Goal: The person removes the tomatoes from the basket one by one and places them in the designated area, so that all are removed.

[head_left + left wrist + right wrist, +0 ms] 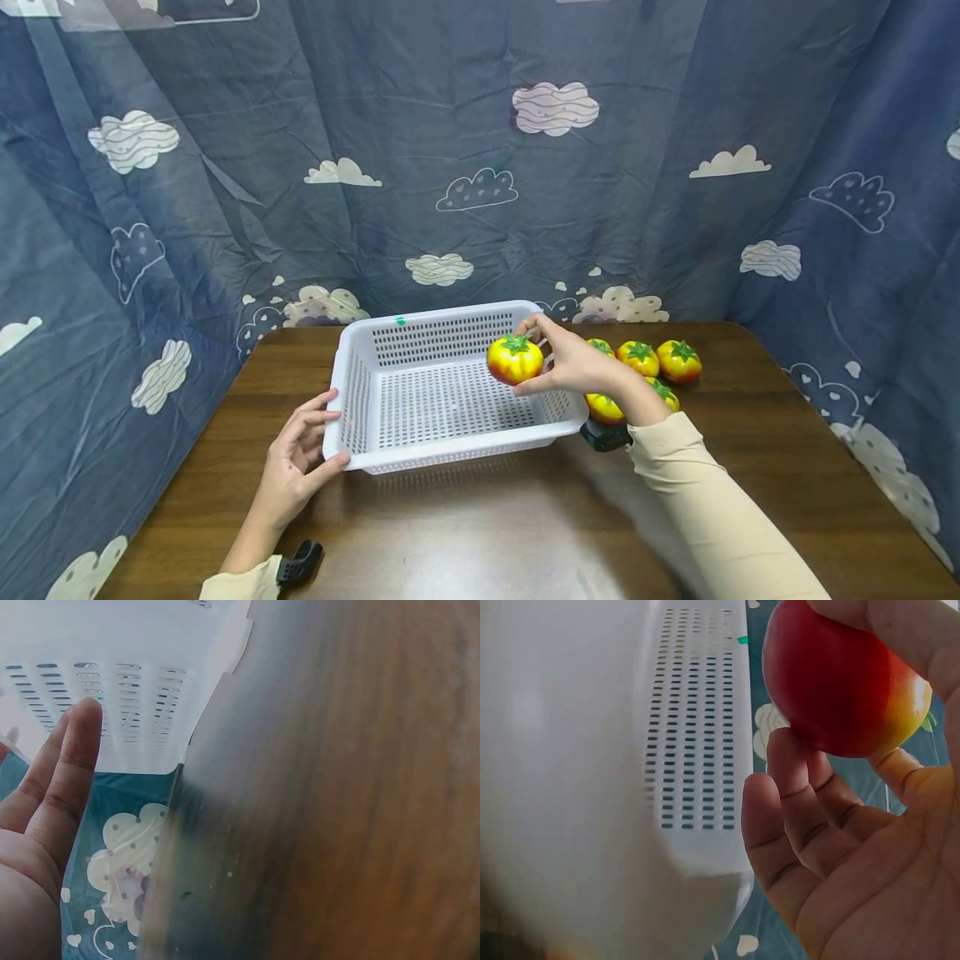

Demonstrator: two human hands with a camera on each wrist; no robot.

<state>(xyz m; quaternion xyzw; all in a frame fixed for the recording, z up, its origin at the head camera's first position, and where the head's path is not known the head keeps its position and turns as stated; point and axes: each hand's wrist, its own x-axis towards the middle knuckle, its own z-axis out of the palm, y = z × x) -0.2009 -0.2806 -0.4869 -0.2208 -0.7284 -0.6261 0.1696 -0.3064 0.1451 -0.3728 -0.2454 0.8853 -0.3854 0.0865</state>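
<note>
In the head view my right hand (pixel 573 360) pinches a yellow and red tomato (pixel 514 360) with a green leafy top, over the right part of a white plastic basket (pixel 450 451). The right wrist view shows the tomato's red underside (pixel 840 682) between thumb and fingers, the lower fingers loosely bent. My left hand (pixel 296 450) is at the basket's left end, fingertips on the left rim and thumb at the front corner. Nearly straight fingers (pixel 71 761) lie against the slotted basket wall (pixel 127 754) in the left wrist view.
Several more tomatoes (pixel 679 362) stand on the wooden table (pixel 480 533) right of the basket, partly hidden behind my right hand and forearm. A dark blue curtain (pixel 480 242) with cloud prints hangs behind and at both sides. Each wrist wears a black device (pixel 300 563).
</note>
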